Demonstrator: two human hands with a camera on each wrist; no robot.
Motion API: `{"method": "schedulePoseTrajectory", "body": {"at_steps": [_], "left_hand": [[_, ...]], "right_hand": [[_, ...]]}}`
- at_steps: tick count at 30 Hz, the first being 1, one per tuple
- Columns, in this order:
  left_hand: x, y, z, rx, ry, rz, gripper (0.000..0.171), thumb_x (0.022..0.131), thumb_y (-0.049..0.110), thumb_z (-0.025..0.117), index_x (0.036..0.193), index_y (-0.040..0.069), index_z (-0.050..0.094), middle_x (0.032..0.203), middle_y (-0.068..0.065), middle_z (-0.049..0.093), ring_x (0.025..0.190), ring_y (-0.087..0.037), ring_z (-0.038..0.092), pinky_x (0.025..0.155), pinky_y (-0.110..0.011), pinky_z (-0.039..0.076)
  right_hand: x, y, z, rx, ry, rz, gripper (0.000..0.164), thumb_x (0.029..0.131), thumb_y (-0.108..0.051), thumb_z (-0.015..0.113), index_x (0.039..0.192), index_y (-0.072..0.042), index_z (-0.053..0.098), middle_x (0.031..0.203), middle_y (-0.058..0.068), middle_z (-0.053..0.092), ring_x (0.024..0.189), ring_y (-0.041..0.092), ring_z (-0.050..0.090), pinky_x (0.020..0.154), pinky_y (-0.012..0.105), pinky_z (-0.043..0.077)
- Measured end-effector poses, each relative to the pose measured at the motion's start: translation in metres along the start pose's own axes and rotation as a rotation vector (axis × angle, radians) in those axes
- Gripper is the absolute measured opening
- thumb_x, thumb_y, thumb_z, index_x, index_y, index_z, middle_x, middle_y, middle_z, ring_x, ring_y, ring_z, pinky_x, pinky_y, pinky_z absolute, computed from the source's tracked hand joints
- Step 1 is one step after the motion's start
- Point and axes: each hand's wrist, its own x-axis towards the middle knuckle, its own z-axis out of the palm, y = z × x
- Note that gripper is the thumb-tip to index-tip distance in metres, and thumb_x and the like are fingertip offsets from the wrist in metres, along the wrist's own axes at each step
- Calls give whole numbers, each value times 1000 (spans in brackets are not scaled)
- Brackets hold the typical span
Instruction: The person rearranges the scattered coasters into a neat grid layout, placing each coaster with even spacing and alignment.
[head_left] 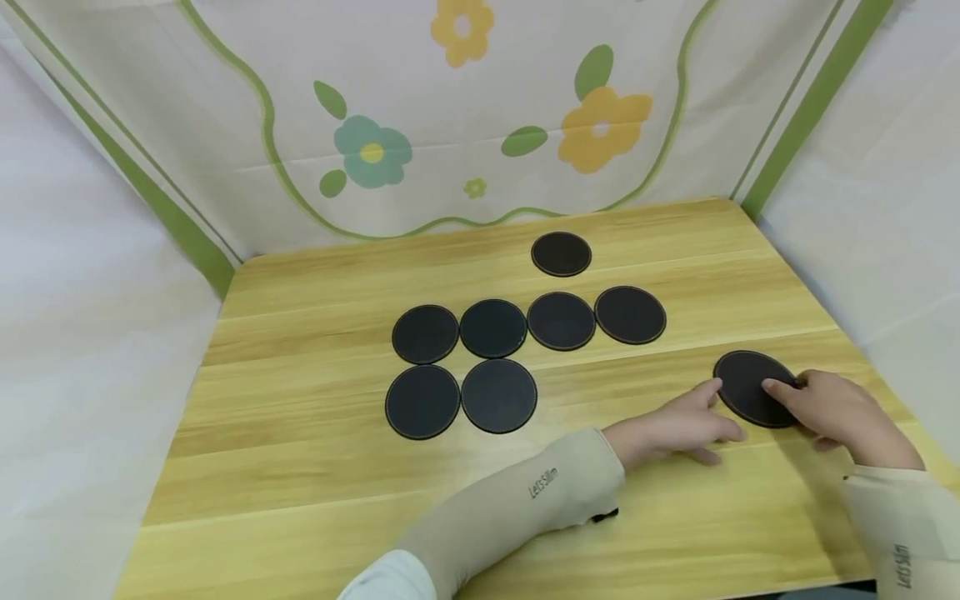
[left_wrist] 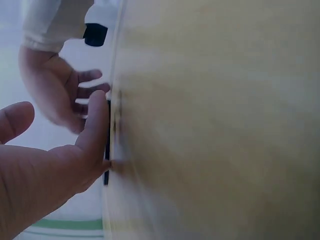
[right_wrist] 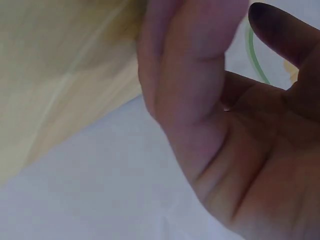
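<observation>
A round black coaster [head_left: 750,390] with a thin stitched rim is at the right side of the wooden table [head_left: 300,500]. My right hand [head_left: 843,414] pinches its right edge, thumb on top; the fingers are partly hidden. My left hand [head_left: 686,423] is at the coaster's left side with fingers spread, one fingertip by its edge. In the left wrist view the left hand [left_wrist: 60,155] appears close up, and the coaster's thin dark edge [left_wrist: 107,177] shows against the tabletop. The right wrist view shows the right hand [right_wrist: 235,135] but not the coaster.
Several like coasters lie on the table: a row of touching ones [head_left: 493,328], two touching below its left end [head_left: 498,396], and a single one [head_left: 561,254] farther back. A flowered curtain [head_left: 465,108] hangs behind, with white cloth [head_left: 82,292] at the sides.
</observation>
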Motion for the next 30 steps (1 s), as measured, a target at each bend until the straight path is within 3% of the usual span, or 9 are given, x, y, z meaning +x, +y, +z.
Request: {"method": "schedulePoseTrajectory", "body": {"at_steps": [4,9,11,15,20,25,30], "left_hand": [[6,-2,4,-95,48,22,81,94,3,66,161,24,26,153,0,41,96,-14,67,75,-36,59],[9,-4,-5,-277,136,66,78,90,-3,65,158,7,29,108,-13,69,82,-20,67,77,-38,59],[9,-4,-8,-319,158,72,75,90,-4,64,156,3,31,91,-15,70,79,-21,65,77,-39,59],[7,-5,-12,-333,171,80,72,89,-7,63,155,1,35,87,-14,68,75,-20,62,79,-42,59],[3,-3,-16,-252,252,124,69,84,-12,62,149,7,46,78,-9,63,64,-17,57,68,-40,59],[-3,2,-20,-37,359,148,58,88,-6,64,138,21,52,66,-5,58,50,-16,50,50,-31,52],[-11,7,-27,94,432,124,43,93,3,66,128,19,49,65,-6,61,44,-17,54,46,-30,52]], "right_hand": [[-1,-5,2,36,-1,-29,85,106,-57,33,130,25,32,75,11,58,66,24,62,60,39,55],[-3,-7,11,164,19,-56,67,110,-40,36,137,19,24,70,10,58,62,25,61,57,40,56],[-3,-8,15,231,22,-79,59,110,-32,38,139,17,21,70,10,57,59,25,59,54,41,56],[-4,-12,23,319,25,-123,55,111,-22,39,142,14,14,68,10,55,54,21,55,49,39,53],[-4,-19,27,388,38,-163,57,111,-20,41,146,12,8,68,10,56,51,18,52,48,36,51],[-3,-26,29,467,55,-215,58,110,-18,42,147,9,7,73,12,59,52,17,53,48,36,51],[-3,-37,33,535,50,-257,53,110,-16,46,145,5,12,72,14,60,51,17,53,47,35,51]]}}
